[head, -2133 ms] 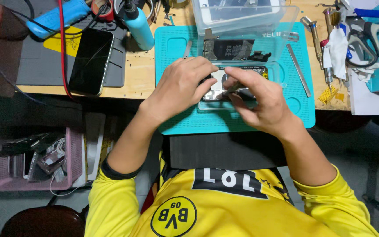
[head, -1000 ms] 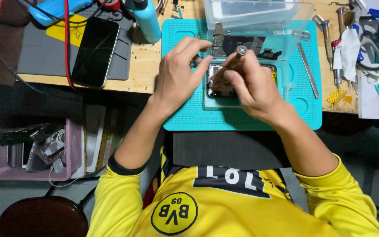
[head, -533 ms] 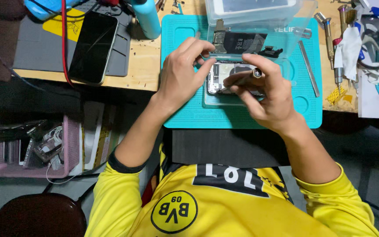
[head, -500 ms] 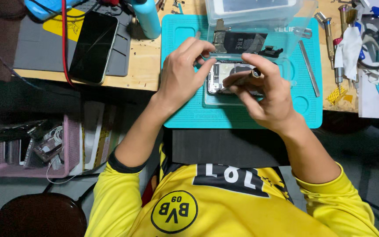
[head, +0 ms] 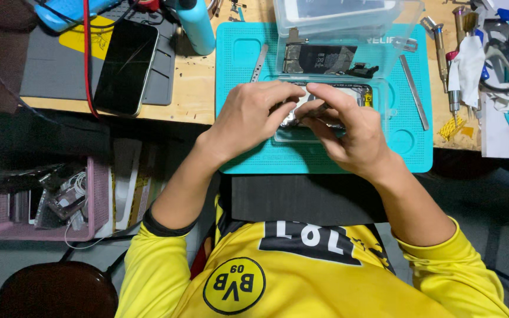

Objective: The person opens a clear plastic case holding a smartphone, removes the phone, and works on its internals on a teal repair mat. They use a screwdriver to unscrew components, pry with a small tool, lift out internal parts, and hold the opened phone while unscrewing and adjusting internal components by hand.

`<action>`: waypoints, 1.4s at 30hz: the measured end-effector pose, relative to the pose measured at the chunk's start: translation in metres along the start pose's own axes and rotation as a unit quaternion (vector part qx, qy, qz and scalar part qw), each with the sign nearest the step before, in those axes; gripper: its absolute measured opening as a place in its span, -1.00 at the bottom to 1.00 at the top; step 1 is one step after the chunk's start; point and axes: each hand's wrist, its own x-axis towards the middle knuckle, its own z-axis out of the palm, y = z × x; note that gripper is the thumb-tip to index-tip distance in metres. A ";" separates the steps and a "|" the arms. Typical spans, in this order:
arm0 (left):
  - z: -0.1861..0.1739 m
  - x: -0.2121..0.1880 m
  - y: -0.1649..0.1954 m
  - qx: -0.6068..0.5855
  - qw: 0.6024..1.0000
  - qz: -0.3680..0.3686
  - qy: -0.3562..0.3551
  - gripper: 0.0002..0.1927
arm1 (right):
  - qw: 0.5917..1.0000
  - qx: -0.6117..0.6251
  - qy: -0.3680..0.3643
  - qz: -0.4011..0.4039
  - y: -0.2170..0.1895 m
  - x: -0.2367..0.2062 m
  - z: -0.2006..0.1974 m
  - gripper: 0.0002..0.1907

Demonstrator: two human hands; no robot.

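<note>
A person in a yellow jersey bends over an opened smartphone with exposed metal innards, which lies on a teal silicone work mat at the near edge of a wooden counter. The left hand rests on the phone's left end, fingers curled down onto it. The right hand is closed, pinching a thin dark tool against the phone's interior. Just behind the phone sits a clear plastic tray with a black battery-like part under it. A black smartphone with a cracked screen lies well to the left on a grey mat, near a light blue bottle. A pink mesh basket of parts stands below the counter.
</note>
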 end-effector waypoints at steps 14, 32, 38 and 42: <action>-0.004 0.003 0.001 -0.003 0.994 -0.048 -0.094 -0.80 | 0.992 -0.111 0.009 -0.057 -0.010 0.015 -0.005 -0.51; 0.001 0.010 0.010 0.027 0.996 -0.037 -0.074 -0.77 | 0.995 -0.039 -0.028 -0.092 -0.026 0.015 -0.017 -0.43; 0.000 0.008 0.008 0.037 0.995 -0.050 -0.076 -0.77 | 0.991 -0.058 -0.044 -0.110 -0.023 0.012 -0.014 -0.44; 0.001 0.007 0.008 0.022 0.995 -0.057 -0.074 -0.81 | 0.993 -0.104 -0.036 -0.042 -0.022 0.011 -0.014 -0.42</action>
